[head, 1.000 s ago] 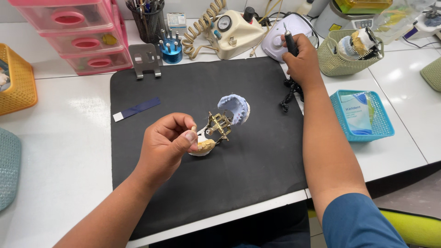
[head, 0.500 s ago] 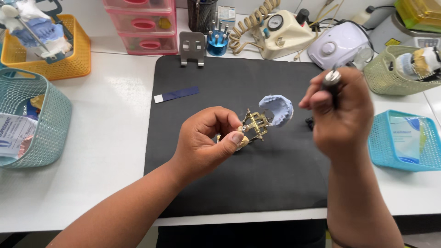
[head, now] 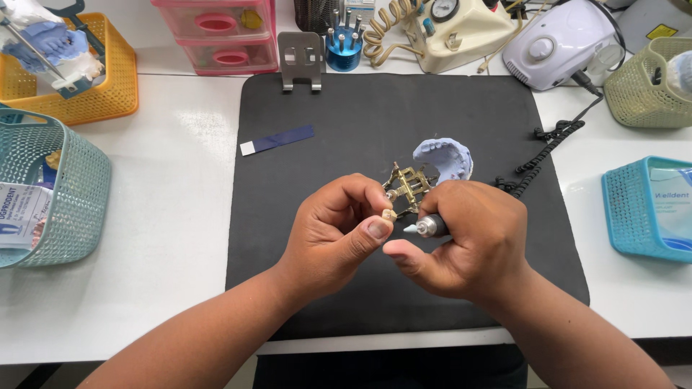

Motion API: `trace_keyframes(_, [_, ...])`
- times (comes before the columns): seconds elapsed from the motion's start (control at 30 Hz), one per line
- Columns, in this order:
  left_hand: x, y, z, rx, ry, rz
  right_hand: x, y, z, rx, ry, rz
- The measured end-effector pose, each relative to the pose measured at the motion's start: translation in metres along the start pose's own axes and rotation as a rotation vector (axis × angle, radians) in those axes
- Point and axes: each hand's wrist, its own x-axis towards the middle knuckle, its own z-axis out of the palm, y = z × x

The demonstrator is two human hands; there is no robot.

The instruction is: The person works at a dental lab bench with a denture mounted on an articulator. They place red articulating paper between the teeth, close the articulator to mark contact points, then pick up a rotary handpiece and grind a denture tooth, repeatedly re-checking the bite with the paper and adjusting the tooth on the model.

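Near the mat's point(head: 317, 130) centre, I pinch a small tooth-coloured piece point(head: 389, 215) in my left hand point(head: 333, 234), while my right hand point(head: 468, 245) clenches the rotary handpiece point(head: 427, 227), tip beside it. I'd judge light, braced strokes work best. Just beyond sit the brass articulator point(head: 405, 187) and the blue dental cast point(head: 445, 158).

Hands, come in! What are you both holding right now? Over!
Left hand pinching a small tooth-coloured piece. Right hand gripping a handpiece, tip close to the piece. Brass articulator and blue cast just behind.
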Motion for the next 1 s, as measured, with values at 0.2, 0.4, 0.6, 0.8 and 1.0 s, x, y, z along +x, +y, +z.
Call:
trace_keyframes(0.2, [-0.0021, -0.0045, -0.0016, 0.059, -0.017, 0.044, 0.0002, 0.0025, 0.0012, -0.079, -0.010, 0.022])
trace_keyframes(0.4, [-0.0026, -0.0038, -0.0029, 0.141, -0.019, 0.085, 0.0004, 0.0051, 0.0041, -0.136, -0.023, 0.020])
trace_keyframes(0.6, [-0.0035, -0.0027, -0.0038, 0.202, -0.003, 0.085, -0.0013, 0.0074, 0.0055, -0.143, -0.041, 0.022])
trace_keyframes(0.8, [-0.0030, -0.0031, -0.0037, 0.214, -0.008, 0.096, -0.0008, 0.0073, 0.0059, -0.129, -0.050, 0.024])
trace_keyframes(1.0, [-0.0030, -0.0039, -0.0037, 0.173, -0.010, 0.084, -0.0003, 0.0071, 0.0065, -0.130, -0.052, 0.024])
